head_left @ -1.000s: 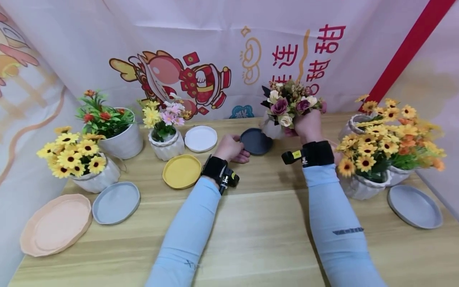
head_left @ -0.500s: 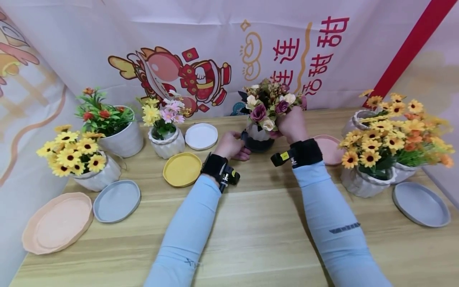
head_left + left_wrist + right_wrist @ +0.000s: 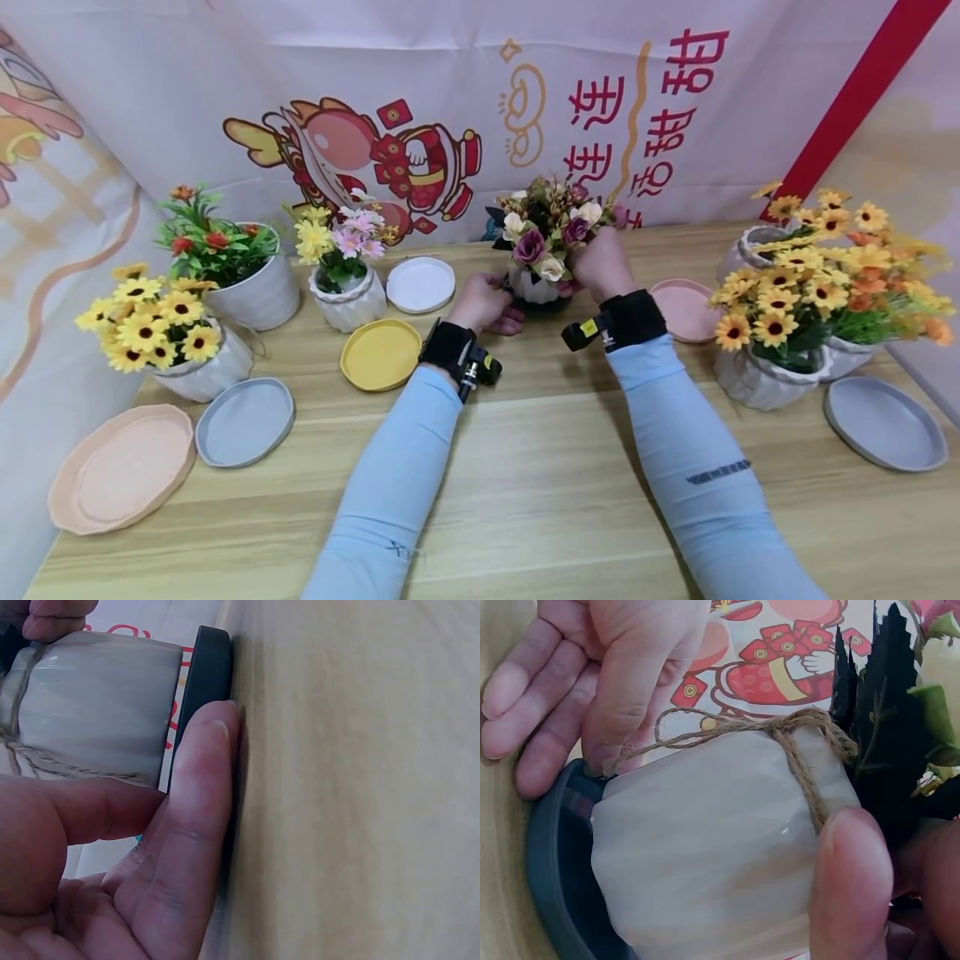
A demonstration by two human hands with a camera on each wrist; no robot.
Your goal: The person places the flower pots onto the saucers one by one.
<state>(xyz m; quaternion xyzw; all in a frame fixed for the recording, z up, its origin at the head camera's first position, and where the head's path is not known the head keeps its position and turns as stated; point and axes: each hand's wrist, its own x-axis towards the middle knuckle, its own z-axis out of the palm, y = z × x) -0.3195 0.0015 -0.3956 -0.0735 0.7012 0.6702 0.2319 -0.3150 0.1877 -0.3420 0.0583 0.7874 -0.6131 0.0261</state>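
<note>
My right grip holds flowerpot, seemingly just above dark saucer; left grip pinches saucer edge. Lowered off-centre, pot could catch edge and tip; my left thumb, close to base, could get trapped.

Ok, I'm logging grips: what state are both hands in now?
Left hand: closed, pinching the dark saucer by its rim.
Right hand: closed, holding the white flowerpot.

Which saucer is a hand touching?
The dark saucer, beneath the purple-flowered pot; the left hand pinches its rim. No other is touched.
</note>
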